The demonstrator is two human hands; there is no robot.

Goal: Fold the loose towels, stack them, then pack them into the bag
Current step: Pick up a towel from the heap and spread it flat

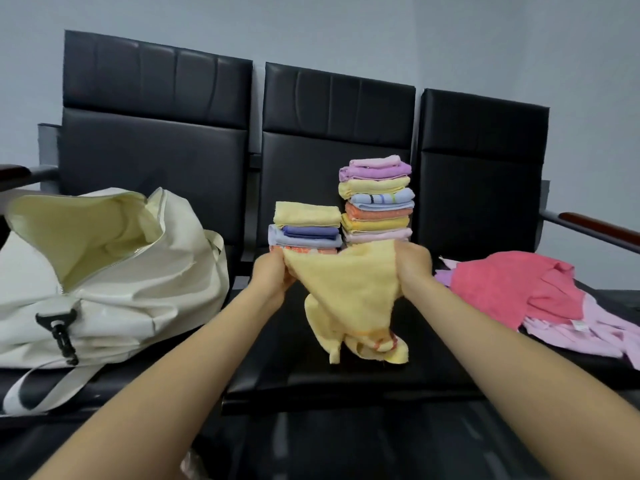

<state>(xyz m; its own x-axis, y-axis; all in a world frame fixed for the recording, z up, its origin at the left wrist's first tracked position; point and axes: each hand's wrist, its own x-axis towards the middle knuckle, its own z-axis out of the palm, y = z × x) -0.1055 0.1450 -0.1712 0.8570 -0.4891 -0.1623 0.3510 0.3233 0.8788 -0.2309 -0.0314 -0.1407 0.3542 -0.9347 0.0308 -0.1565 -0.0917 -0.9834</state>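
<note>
Two stacks (377, 199): folded
Hands: our left (273, 271), right (414, 263) grip yellow towel (349, 292)
Left: pink pile (519, 289), empty bag (104, 271)

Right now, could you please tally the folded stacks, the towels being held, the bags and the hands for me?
Folded stacks: 2, a short stack and a tall stack
Held yellow towel: 1
White bag: 1
Hands: 2, left hand and right hand
Total: 6

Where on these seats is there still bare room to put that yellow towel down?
Bare black cushion lies on the middle seat, in front of the two folded stacks. The left seat holds the white bag; the right seat is crowded with loose pink towels.
</note>
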